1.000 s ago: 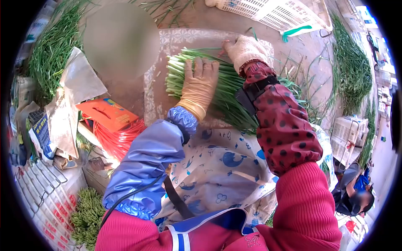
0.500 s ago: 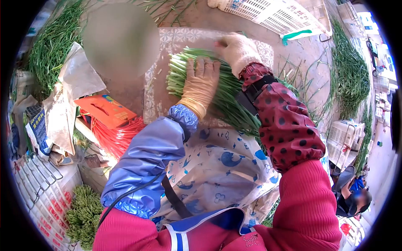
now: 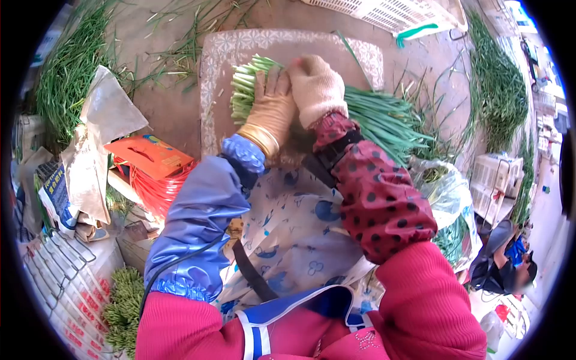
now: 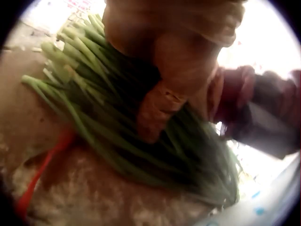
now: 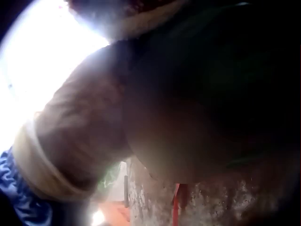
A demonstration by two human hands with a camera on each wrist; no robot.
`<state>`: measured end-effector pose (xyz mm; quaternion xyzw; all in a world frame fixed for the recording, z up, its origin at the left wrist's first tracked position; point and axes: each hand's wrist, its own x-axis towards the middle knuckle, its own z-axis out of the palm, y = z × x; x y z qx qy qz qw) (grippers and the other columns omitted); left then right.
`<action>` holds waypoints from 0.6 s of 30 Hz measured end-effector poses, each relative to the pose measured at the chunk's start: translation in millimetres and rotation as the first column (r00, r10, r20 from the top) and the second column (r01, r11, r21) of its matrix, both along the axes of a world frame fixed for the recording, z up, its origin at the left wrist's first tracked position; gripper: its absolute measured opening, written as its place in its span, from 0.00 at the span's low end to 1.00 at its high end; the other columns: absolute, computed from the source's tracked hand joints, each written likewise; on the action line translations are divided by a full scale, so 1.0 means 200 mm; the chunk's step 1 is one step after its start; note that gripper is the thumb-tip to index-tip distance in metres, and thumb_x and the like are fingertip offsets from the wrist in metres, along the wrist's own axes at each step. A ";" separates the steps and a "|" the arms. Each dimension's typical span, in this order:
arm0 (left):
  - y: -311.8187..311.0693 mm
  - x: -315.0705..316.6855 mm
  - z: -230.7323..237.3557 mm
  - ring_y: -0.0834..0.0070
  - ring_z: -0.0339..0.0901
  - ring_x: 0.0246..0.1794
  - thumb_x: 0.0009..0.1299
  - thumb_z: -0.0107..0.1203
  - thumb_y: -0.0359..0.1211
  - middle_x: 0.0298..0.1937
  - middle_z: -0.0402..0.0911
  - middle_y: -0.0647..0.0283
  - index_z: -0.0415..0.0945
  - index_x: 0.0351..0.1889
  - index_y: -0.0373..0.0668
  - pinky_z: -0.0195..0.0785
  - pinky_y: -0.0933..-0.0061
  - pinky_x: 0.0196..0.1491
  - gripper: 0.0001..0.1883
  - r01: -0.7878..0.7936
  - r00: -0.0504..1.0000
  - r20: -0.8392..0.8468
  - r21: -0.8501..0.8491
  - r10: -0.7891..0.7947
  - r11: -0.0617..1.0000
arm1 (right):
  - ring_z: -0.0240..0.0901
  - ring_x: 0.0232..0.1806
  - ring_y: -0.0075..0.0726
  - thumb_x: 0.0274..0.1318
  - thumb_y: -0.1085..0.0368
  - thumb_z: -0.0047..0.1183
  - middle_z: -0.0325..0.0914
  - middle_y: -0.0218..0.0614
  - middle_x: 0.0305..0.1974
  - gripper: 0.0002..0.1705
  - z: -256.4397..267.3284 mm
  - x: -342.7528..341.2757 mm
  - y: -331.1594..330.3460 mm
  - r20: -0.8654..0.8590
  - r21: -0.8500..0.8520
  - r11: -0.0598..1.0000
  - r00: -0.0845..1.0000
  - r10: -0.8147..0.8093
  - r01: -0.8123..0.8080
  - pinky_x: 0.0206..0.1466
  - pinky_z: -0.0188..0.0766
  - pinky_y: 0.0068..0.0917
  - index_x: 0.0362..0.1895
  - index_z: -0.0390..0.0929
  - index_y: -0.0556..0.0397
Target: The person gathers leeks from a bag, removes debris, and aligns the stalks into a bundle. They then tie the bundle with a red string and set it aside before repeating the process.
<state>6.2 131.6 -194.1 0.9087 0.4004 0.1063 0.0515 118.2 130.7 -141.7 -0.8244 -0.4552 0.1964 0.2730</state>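
A thick bunch of long green leafy stalks (image 3: 384,120) with pale ends lies across a board. My left hand (image 3: 270,108), in a tan glove, presses on it near those ends, fingers straight and side by side. In the left wrist view its thumb (image 4: 155,113) rests on the stalks. Right beside it, over the bunch, is my right hand (image 3: 317,87) in a cream knitted glove, fingers curled and their tips hidden. A thin red tie (image 4: 44,174) comes out from the near side of the bunch. The right wrist view is mostly dark.
The board (image 3: 210,102) has a white patterned border. Left of it are a bundle of red ties (image 3: 162,192) and an orange card (image 3: 150,156). A white crate (image 3: 390,15) stands at the back, and more stalks (image 3: 498,90) are heaped at the right.
My right hand has moved left from the far side of the bunch, where something red showed at its fingertips, to beside the left hand. The left hand stays on the bunch.
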 end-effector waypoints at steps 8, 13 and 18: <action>0.06 -0.56 0.29 0.64 0.82 0.39 0.59 0.65 0.33 0.32 0.82 0.59 0.73 0.63 0.57 0.76 0.64 0.44 0.31 0.152 0.810 0.583 -0.311 0.062 0.938 | 0.77 0.48 0.55 0.61 0.50 0.53 0.82 0.44 0.44 0.17 -0.04 0.03 -0.03 0.018 0.068 0.988 0.990 0.139 -0.140 0.53 0.72 0.45 0.45 0.82 0.45; -0.12 -0.72 0.21 0.60 0.79 0.24 0.68 0.54 0.34 0.22 0.76 0.62 0.74 0.61 0.75 0.73 0.60 0.29 0.25 0.361 0.851 -0.283 -0.300 -0.443 0.883 | 0.77 0.49 0.55 0.60 0.49 0.52 0.82 0.44 0.44 0.18 -0.06 0.04 -0.02 0.043 0.052 0.989 0.990 0.136 -0.138 0.54 0.72 0.45 0.46 0.82 0.44; -0.16 -0.72 -0.02 0.64 0.78 0.21 0.60 0.56 0.36 0.21 0.75 0.65 0.74 0.59 0.78 0.71 0.62 0.24 0.28 0.501 0.799 -0.172 -0.340 -0.576 0.796 | 0.75 0.53 0.57 0.63 0.48 0.49 0.81 0.48 0.47 0.22 -0.02 0.05 -0.02 -0.001 -0.027 0.985 0.986 0.169 -0.169 0.58 0.70 0.44 0.51 0.79 0.48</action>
